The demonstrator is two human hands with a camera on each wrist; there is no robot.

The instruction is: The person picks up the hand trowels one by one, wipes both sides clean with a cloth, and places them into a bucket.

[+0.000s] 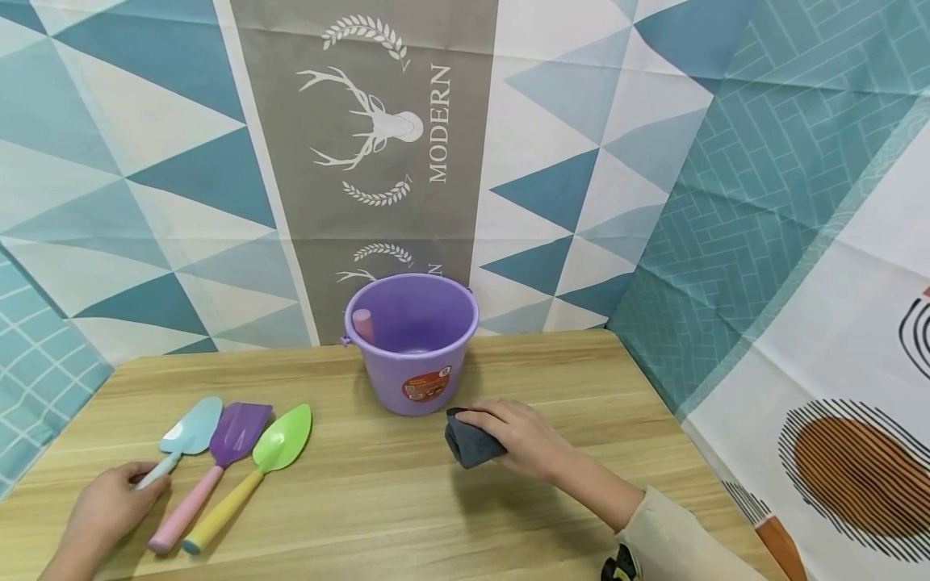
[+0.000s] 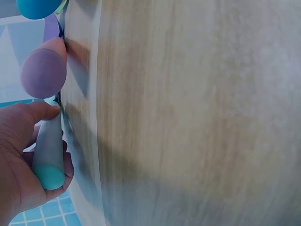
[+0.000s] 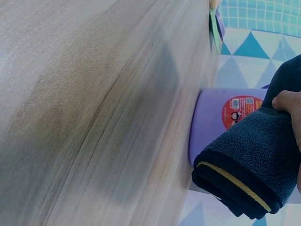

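Note:
My left hand (image 1: pixel 115 502) holds the pale handle of a light blue toy trowel (image 1: pixel 194 428) at the table's left. In the left wrist view, its thumb and fingers wrap that handle (image 2: pixel 48 148). Beside it lie a purple flat-bladed shovel (image 1: pixel 240 432) with a pink handle and a green trowel (image 1: pixel 285 440) with a yellow handle. My right hand (image 1: pixel 519 436) grips a folded dark blue-grey cloth (image 1: pixel 472 442) above the table, in front of the purple bucket (image 1: pixel 414 379). In the right wrist view the cloth (image 3: pixel 254 150) shows a yellow stripe along its edge.
The bucket stands at the table's back edge and has a pink handle end (image 1: pixel 363 324) sticking up inside it. A patterned curtain (image 1: pixel 552 161) hangs behind the wooden table (image 1: pixel 378 508), and another drapes at the right.

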